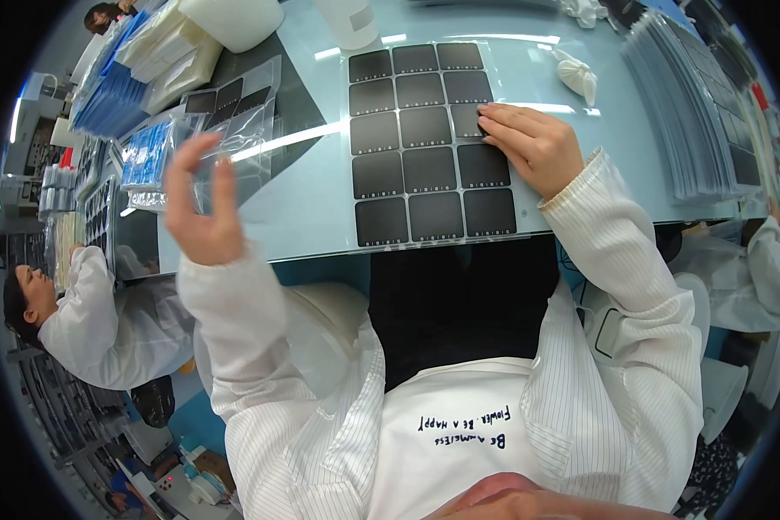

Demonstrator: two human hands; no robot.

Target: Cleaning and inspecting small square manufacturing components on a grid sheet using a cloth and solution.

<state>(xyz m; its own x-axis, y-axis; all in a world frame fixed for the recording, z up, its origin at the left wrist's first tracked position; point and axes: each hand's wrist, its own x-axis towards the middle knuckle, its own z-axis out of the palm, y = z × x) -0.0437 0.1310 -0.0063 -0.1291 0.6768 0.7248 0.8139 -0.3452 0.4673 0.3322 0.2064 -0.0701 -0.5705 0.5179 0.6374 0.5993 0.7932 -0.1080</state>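
Note:
A clear sheet [433, 192] lies on the table in front of me, bearing several dark grey rectangular panels in three columns. My right hand [537, 147] rests at the sheet's right side, fingers stretched out together. Its fingertips touch a dark panel [464, 122] in the right column; the thumb is mostly hidden. Held up left of the sheet, my left hand [204, 204] has its thumb and forefinger apart and nothing visible between them. Behind it lie a clear plastic bag [256, 156] and a blue-and-white packet [147, 156].
Stacked clear sheets with dark panels [685, 113] stand at the right. A knotted white bundle [576, 78] and a translucent cup [347, 22] are at the back. Blue and cream stacks [139, 65] fill the far left. A co-worker [95, 321] sits at the left.

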